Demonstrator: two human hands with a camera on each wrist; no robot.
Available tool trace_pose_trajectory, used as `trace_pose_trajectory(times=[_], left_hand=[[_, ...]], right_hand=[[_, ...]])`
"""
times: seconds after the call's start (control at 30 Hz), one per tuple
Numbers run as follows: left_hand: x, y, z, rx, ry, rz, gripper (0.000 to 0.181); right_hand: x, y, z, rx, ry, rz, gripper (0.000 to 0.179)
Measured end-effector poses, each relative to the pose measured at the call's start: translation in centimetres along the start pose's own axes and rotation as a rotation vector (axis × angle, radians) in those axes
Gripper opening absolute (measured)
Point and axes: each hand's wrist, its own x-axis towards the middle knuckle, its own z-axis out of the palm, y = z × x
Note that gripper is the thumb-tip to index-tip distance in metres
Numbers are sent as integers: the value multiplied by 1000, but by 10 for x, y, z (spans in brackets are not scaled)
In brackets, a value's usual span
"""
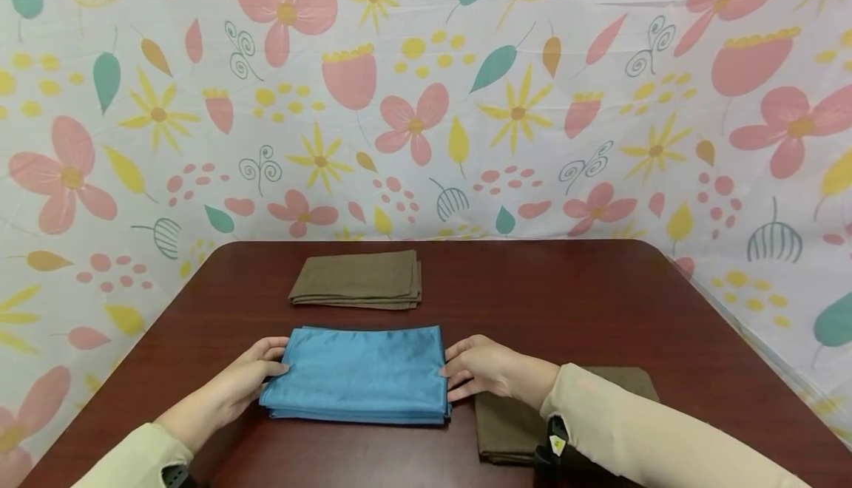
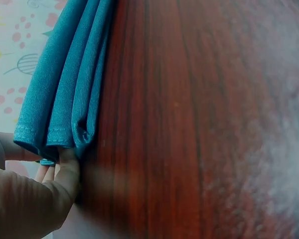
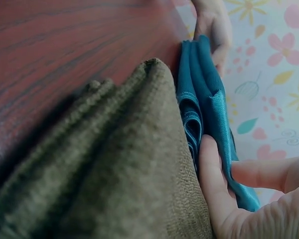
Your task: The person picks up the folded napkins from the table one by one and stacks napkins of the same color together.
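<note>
A folded blue cloth with a satin sheen lies on the table in front of me, its layers stacked in a flat rectangle. My left hand grips its left edge; in the left wrist view the fingers reach under the folded layers. At the right edge, my right hand pinches the cloth. The right wrist view has one finger against the inner folds and another digit on the outer side.
Behind the blue cloth lies a folded brown cloth. Another folded brown cloth sits at the right, partly hidden under my right forearm. The dark red wooden table reaches back to a flower-patterned curtain.
</note>
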Motion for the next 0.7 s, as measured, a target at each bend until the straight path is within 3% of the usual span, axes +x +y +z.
trace_pose_trajectory(times=[0.57,0.7], left_hand=[[3,1,-3,-13,-35,-18,59],[2,1,-7,-1,-74,-14,60]], right_hand=[[0,-1,-4,13,-40,-14,50],[-1,0,-5,32,-70,1,51]])
